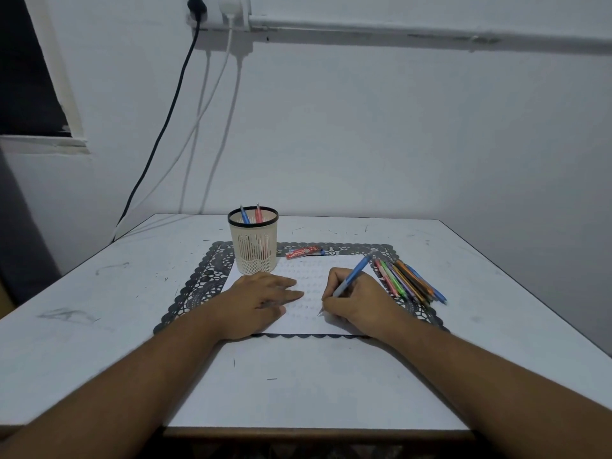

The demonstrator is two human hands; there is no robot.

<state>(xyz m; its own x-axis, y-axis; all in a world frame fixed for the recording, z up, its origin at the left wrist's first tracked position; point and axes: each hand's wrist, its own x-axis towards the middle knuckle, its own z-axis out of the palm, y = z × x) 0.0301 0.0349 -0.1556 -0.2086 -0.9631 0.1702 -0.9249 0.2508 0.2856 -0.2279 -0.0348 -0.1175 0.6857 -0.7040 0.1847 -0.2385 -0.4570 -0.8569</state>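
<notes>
Blue pen (pixel 356 271) is gripped by the right hand (pixel 361 303), tip on paper (pixel 306 326); left hand (pixel 258 299) is laid flat at nine o'clock.

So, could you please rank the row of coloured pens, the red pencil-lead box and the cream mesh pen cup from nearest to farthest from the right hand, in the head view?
1. Row of coloured pens, just right of the right hand.
2. Red pencil-lead box, ahead and slightly left.
3. Cream mesh pen cup, farthest left.
</notes>
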